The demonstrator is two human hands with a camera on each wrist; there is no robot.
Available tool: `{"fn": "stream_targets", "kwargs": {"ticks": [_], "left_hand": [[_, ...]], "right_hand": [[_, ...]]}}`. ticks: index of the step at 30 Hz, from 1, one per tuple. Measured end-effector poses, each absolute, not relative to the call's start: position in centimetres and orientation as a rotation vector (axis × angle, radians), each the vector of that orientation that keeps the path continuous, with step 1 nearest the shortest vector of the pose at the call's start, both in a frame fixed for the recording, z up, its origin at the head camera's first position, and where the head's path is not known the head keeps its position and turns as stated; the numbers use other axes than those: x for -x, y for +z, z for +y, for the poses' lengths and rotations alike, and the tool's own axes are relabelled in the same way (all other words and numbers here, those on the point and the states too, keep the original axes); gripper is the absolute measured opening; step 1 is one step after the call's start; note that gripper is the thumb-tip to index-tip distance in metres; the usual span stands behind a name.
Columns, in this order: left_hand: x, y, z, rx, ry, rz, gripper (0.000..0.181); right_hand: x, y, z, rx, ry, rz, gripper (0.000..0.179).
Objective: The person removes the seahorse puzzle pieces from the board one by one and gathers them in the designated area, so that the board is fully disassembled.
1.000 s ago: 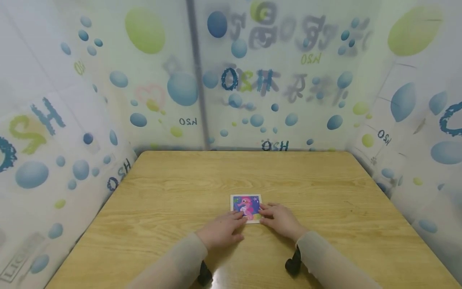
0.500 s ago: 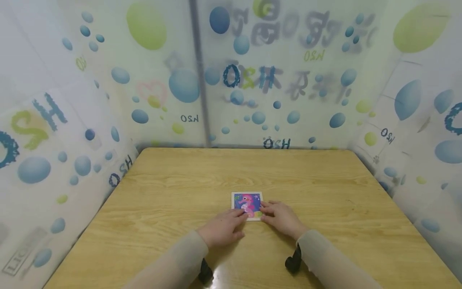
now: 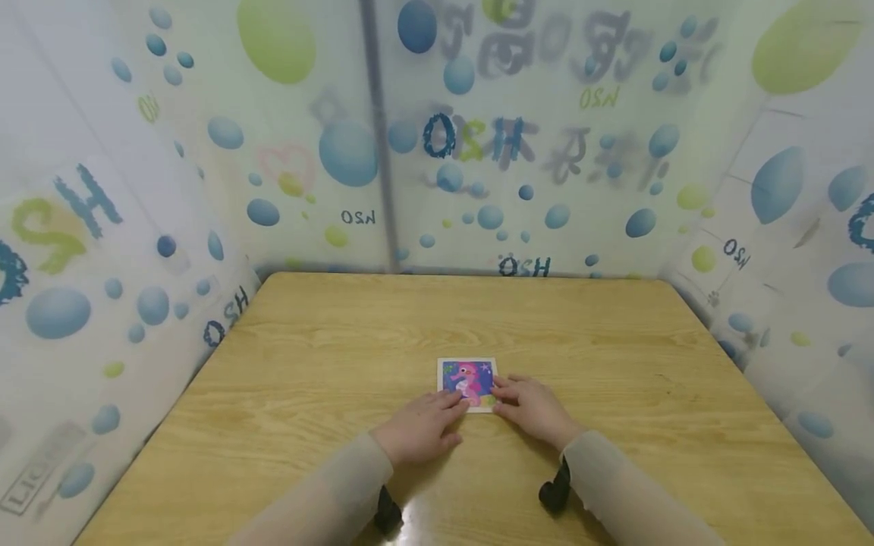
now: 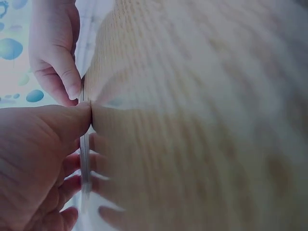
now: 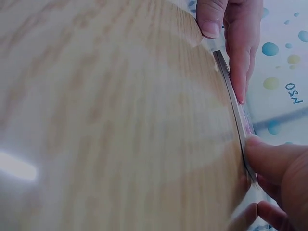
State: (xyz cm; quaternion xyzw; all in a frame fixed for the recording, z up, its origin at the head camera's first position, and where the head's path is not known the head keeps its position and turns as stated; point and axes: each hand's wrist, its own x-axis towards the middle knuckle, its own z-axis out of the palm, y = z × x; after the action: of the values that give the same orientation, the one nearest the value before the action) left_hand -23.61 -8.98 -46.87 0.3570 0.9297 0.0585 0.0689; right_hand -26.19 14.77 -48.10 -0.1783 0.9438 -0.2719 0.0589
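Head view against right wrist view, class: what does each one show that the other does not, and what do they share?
Only the head view shows the pink seahorse plainly on the card, and both sleeves.

Only the right wrist view shows the thin side edge of the card close up, with reflections of the right hand in the glossy table.

Both show the left hand, the right hand, the card, the table and the printed backdrop.
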Motion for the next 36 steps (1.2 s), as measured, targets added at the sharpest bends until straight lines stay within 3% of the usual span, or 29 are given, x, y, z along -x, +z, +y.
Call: {"fn": "stream_targets", "kwargs": {"ticks": [16, 25, 36], "left_hand": [[23.8, -46.3, -8.7, -1.09, 0.114, 2.798, 0.059], [23.7, -46.2, -8.8, -1.124, 0.082, 2.81, 0.057], [23.5, -46.0, -8.3, -1.119, 0.038, 2.819, 0.057]], "right_hand": [[27.2, -46.9, 14.9, 0.59, -0.803, 2.814, 0.032], [30.3, -44.5, 13.1, 0.459, -0.769, 2.736, 0.021], [33.2, -44.8, 10.0, 0.4, -0.906, 2.75, 0.022]]}}
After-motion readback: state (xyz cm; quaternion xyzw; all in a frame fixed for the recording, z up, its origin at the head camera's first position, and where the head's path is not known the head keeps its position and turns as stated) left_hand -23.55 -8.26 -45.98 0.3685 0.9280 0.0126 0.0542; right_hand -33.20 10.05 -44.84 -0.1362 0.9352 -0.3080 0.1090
